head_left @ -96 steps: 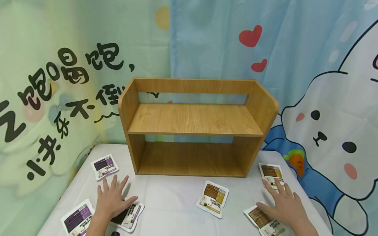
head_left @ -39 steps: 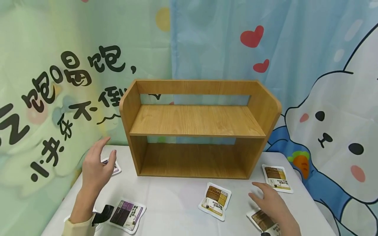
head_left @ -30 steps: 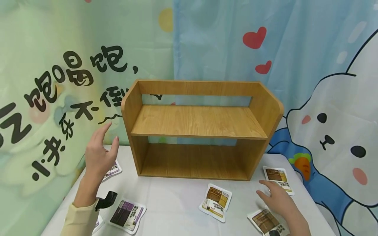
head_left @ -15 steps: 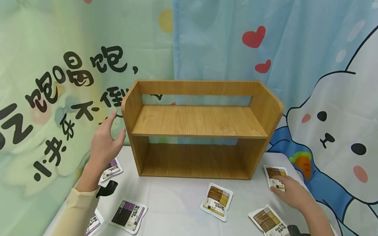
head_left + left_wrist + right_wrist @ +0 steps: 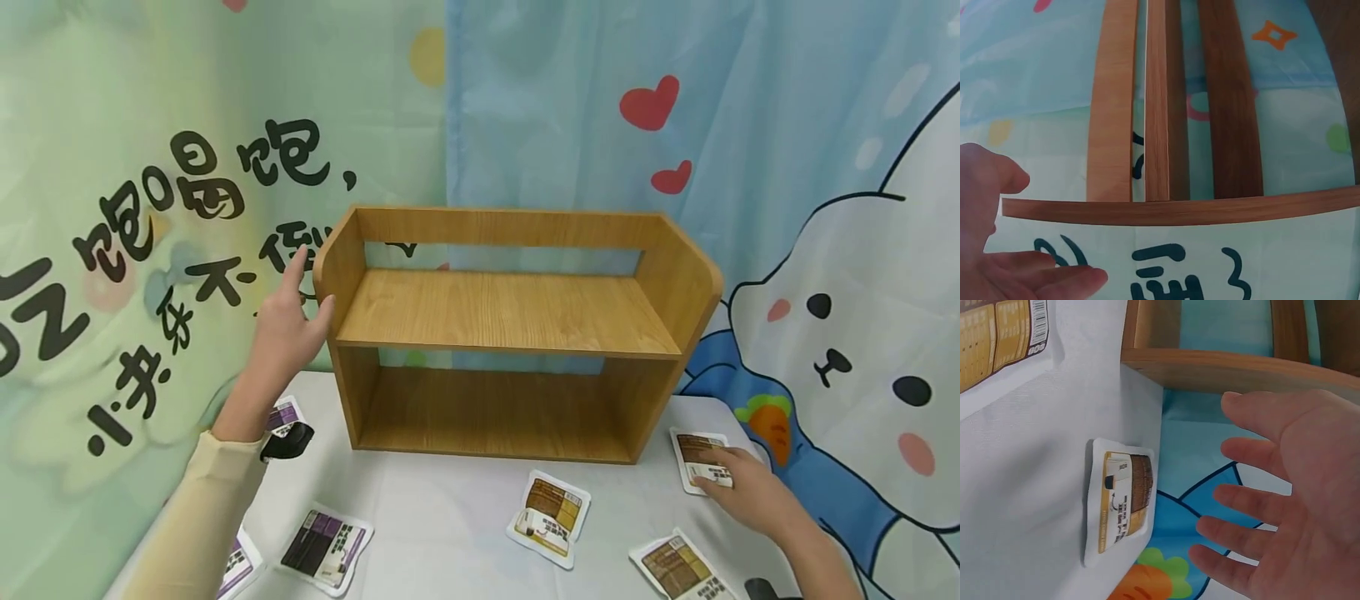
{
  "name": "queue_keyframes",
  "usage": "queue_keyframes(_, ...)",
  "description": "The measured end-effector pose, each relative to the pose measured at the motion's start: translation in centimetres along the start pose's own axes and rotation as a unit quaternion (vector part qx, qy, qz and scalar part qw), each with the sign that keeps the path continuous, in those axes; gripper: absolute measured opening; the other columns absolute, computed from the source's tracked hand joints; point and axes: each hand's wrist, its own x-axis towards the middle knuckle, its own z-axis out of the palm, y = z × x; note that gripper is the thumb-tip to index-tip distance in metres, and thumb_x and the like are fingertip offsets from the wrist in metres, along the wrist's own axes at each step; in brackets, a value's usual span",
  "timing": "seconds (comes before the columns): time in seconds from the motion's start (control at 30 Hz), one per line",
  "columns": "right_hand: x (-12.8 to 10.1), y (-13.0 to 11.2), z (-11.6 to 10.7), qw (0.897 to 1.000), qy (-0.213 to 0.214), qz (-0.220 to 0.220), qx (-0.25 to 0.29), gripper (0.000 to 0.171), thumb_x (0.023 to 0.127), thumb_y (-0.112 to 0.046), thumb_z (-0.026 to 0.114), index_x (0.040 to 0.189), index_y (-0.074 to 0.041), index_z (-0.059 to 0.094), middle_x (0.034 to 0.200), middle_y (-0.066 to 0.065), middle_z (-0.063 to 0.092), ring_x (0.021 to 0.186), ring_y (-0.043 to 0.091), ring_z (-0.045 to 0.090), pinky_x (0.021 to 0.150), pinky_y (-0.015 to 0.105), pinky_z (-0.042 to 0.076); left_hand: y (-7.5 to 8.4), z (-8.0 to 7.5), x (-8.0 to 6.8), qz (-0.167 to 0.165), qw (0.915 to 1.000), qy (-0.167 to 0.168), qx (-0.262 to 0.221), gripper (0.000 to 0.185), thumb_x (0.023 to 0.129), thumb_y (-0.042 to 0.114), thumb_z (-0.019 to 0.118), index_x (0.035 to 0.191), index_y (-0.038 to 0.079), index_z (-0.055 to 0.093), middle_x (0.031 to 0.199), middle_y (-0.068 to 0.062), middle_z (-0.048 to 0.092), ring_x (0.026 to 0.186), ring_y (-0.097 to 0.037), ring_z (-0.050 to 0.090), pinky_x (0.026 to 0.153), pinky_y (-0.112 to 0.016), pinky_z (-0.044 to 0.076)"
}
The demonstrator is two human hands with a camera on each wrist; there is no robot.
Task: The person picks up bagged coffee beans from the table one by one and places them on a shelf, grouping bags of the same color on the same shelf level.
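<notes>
A wooden two-tier shelf (image 5: pixel 506 308) stands at the back of the table. My left hand (image 5: pixel 288 329) is raised beside its left side panel (image 5: pixel 1179 212). In the left wrist view the thumb and fingers are parted either side of that panel's end, with a gap. My right hand (image 5: pixel 750 492) overlaps a brown-and-white pouch (image 5: pixel 686 450) in the head view. The right wrist view shows this hand (image 5: pixel 1297 487) with spread fingers and nothing in them, apart from the flat-lying pouch (image 5: pixel 1125 503).
Two more brown-labelled pouches, one near the middle (image 5: pixel 550 518) and one at front right (image 5: pixel 682 567), lie on the white-covered table (image 5: pixel 435 517). Purple-labelled pouches (image 5: pixel 327 550) lie on the left, one partly behind my left wrist. Printed curtains (image 5: pixel 540 100) hang behind.
My left hand has risen from over the purple pouches to the shelf's left side. My right hand has shifted rightward, off the front right pouch. The pouches and shelf stay put.
</notes>
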Motion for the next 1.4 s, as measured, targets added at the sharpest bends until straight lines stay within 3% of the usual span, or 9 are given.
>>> queue_keyframes(0.17,0.1,1.1,0.1,0.999,0.036,-0.02,0.016,0.05,0.091,-0.032,0.067,0.121,0.008,0.058,0.122,0.039,0.049,0.109,0.056,0.047,0.082,0.064,0.042,0.4,0.8,1.6,-0.002,0.9996,-0.022,-0.016,0.069,0.095,0.016,0.06,0.153,0.008,0.024,0.14,-0.025,0.048,0.081,-0.036,0.063,0.075,-0.046,0.051)
queue_keyframes(0.27,0.1,1.5,-0.1,0.999,0.046,-0.016,0.017,0.05,0.092,-0.031,0.067,0.121,0.009,0.058,0.122,0.039,0.048,0.107,0.055,0.048,0.081,0.063,0.043,0.6,1.3,2.4,0.003,0.9993,-0.025,-0.026,0.068,0.095,0.015,0.06,0.152,0.005,0.026,0.136,-0.028,0.05,0.08,-0.038,0.066,0.071,-0.047,0.052)
queue_keyframes(0.37,0.3,1.4,-0.2,0.999,0.05,-0.009,0.018,0.053,0.093,-0.033,0.065,0.123,0.01,0.056,0.124,0.04,0.045,0.107,0.056,0.047,0.081,0.064,0.043,0.5,1.4,3.0,0.006,0.9994,-0.02,-0.026,0.065,0.095,0.014,0.059,0.151,0.005,0.028,0.129,-0.029,0.055,0.068,-0.036,0.065,0.059,-0.045,0.051)
queue_keyframes(0.6,0.7,1.4,-0.1,0.996,0.077,-0.021,0.029,0.049,0.093,-0.025,0.064,0.123,0.013,0.054,0.123,0.041,0.044,0.11,0.059,0.041,0.085,0.065,0.039,0.8,0.9,4.2,0.025,0.9989,-0.024,-0.03,0.058,0.095,0.015,0.059,0.148,0.006,0.035,0.113,-0.028,0.062,0.085,-0.038,0.065,0.069,-0.05,0.052)
queue_keyframes(0.73,1.1,1.9,0.0,0.997,0.074,-0.01,0.03,0.049,0.093,-0.026,0.064,0.123,0.013,0.054,0.122,0.041,0.044,0.109,0.059,0.042,0.083,0.065,0.041,0.7,0.6,4.2,0.016,0.9994,-0.024,-0.016,0.055,0.098,0.016,0.056,0.148,0.007,0.035,0.097,-0.027,0.066,0.065,-0.033,0.062,0.059,-0.046,0.05)
queue_keyframes(0.93,1.9,3.1,0.6,0.997,0.069,-0.002,0.034,0.047,0.093,-0.025,0.064,0.121,0.013,0.056,0.119,0.041,0.045,0.105,0.058,0.045,0.08,0.065,0.042,0.5,0.9,4.2,0.0,0.9998,-0.014,0.014,0.05,0.099,0.015,0.054,0.146,0.005,0.039,0.1,-0.029,0.066,0.065,-0.035,0.063,0.06,-0.047,0.05)
queue_keyframes(1.13,2.6,5.1,1.0,0.997,0.068,0.026,0.037,0.055,0.095,-0.031,0.061,0.123,0.015,0.05,0.122,0.044,0.041,0.108,0.059,0.041,0.083,0.067,0.04,0.4,2.7,3.5,0.009,0.9979,0.011,0.064,0.044,0.099,0.013,0.053,0.141,0.004,0.043,0.066,-0.024,0.061,0.044,-0.026,0.047,0.042,-0.038,0.037)
queue_keyframes(1.23,3.0,5.8,1.4,0.997,0.057,0.04,0.039,0.062,0.095,-0.037,0.059,0.126,0.015,0.046,0.122,0.046,0.039,0.108,0.061,0.039,0.083,0.068,0.039,0.2,3.2,2.9,0.007,0.9969,0.021,0.076,0.044,0.099,0.011,0.055,0.14,0.005,0.044,0.065,-0.024,0.061,0.043,-0.026,0.047,0.041,-0.038,0.038)
queue_keyframes(1.4,4.1,6.1,1.9,0.997,0.062,0.017,0.05,0.066,0.096,-0.04,0.059,0.126,0.017,0.045,0.122,0.046,0.043,0.109,0.062,0.041,0.084,0.067,0.039,0.4,3.2,2.8,-0.012,0.9959,0.038,0.081,0.042,0.098,0.011,0.055,0.139,0.006,0.046,0.07,-0.025,0.062,0.047,-0.03,0.051,0.043,-0.042,0.039)
